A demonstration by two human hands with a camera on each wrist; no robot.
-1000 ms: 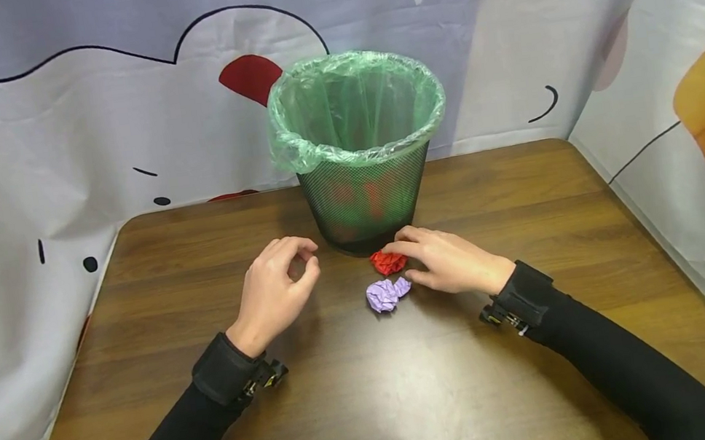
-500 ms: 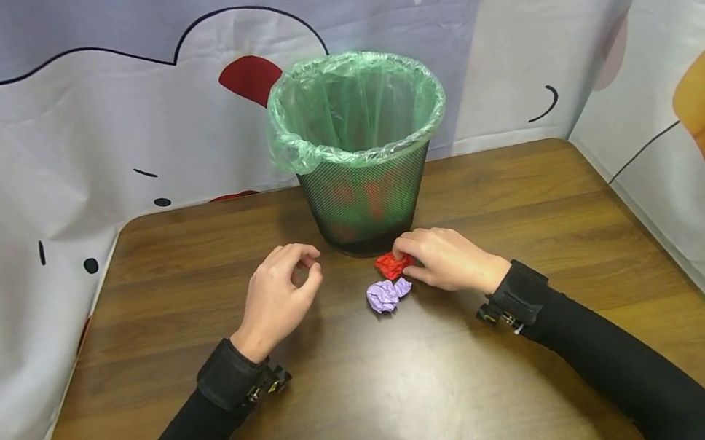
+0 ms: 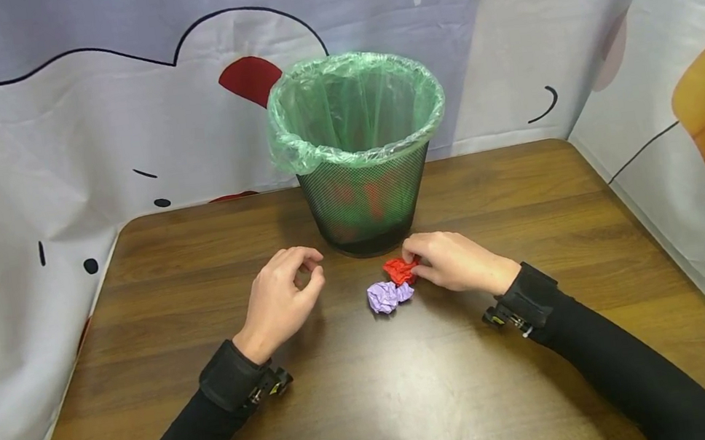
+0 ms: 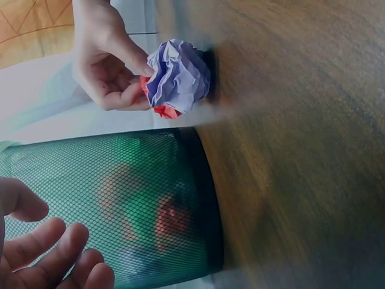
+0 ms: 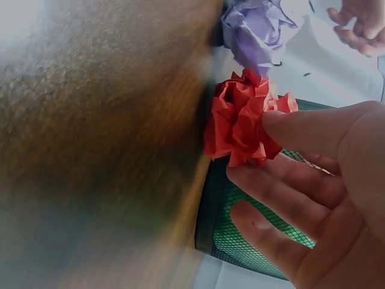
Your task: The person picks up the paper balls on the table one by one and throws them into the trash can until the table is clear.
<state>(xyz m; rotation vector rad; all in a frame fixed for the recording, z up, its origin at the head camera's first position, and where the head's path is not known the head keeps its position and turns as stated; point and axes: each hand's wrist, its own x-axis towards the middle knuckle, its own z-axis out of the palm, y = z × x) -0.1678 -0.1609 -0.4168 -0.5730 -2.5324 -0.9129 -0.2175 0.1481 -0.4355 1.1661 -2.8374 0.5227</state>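
Observation:
My right hand point(image 3: 453, 259) pinches a crumpled ball of red paper point(image 3: 399, 270) between thumb and fingers, low over the table in front of the bin; the right wrist view shows the thumb on the red paper ball point(image 5: 243, 117). Just in front of it lies a crumpled ball of lilac paper point(image 3: 383, 297), which hides most of the red one in the left wrist view. Left of both, my left hand point(image 3: 279, 299) hovers with loosely bent fingers, thumb and forefinger apart, holding nothing.
Behind the paper balls stands a black mesh waste bin point(image 3: 367, 203) lined with a green plastic bag point(image 3: 297, 146). Red shapes show through its mesh. The wooden table point(image 3: 361, 395) ends at a printed curtain point(image 3: 84, 135) at the back and sides.
My right hand has closed on the red paper ball and moved it slightly right and toward me. The left hand has shifted a little; the lilac ball stays almost in place.

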